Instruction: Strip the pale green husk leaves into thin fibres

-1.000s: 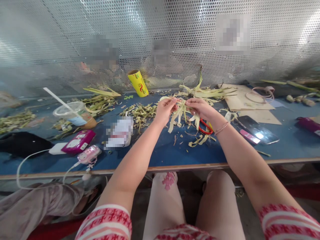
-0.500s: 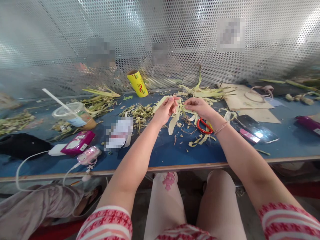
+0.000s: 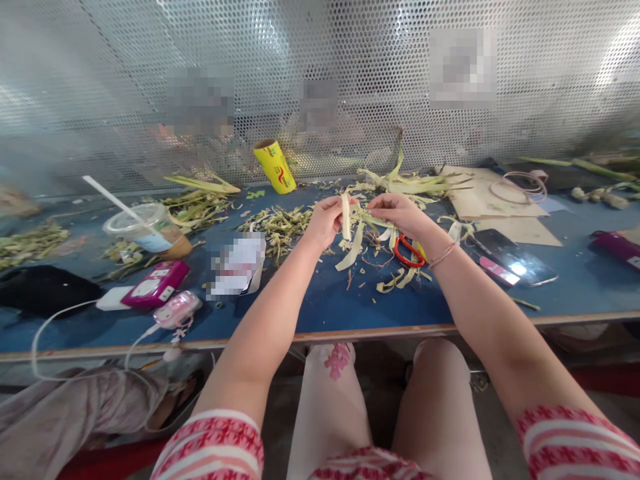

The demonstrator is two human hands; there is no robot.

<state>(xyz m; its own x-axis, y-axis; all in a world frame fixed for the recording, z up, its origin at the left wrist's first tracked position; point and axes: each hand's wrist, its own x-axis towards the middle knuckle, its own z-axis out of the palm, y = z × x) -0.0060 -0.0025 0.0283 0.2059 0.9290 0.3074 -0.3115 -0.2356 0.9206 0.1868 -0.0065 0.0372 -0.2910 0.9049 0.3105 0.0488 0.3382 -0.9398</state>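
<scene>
My left hand (image 3: pixel 324 221) is closed, its fingertips pinching a pale, flat plant strip (image 3: pixel 346 217) that hangs down in front of them. Just to its right, my right hand (image 3: pixel 395 210) is also in a pinch, on a thin pale green plant piece (image 3: pixel 369 218) stretching toward the left hand. Below the hands, a longer pale leaf strip (image 3: pixel 352 252) slants down over the table. Red-handled scissors (image 3: pixel 408 252) lie under my right wrist, their blades hidden. A heap of shredded plant bits (image 3: pixel 285 228) spreads left of my left hand.
A yellow cardboard tube (image 3: pixel 275 167) stands tilted behind the heap. To the left are a drink cup (image 3: pixel 137 223) with a straw and a purple box (image 3: pixel 156 285). Larger husk-like leaves (image 3: pixel 405 183) lie behind my hands. A phone (image 3: pixel 520 257) rests at right.
My left hand has turned and dropped slightly, so the pale strip in it now hangs upright at its fingertips. My right hand has barely moved.
</scene>
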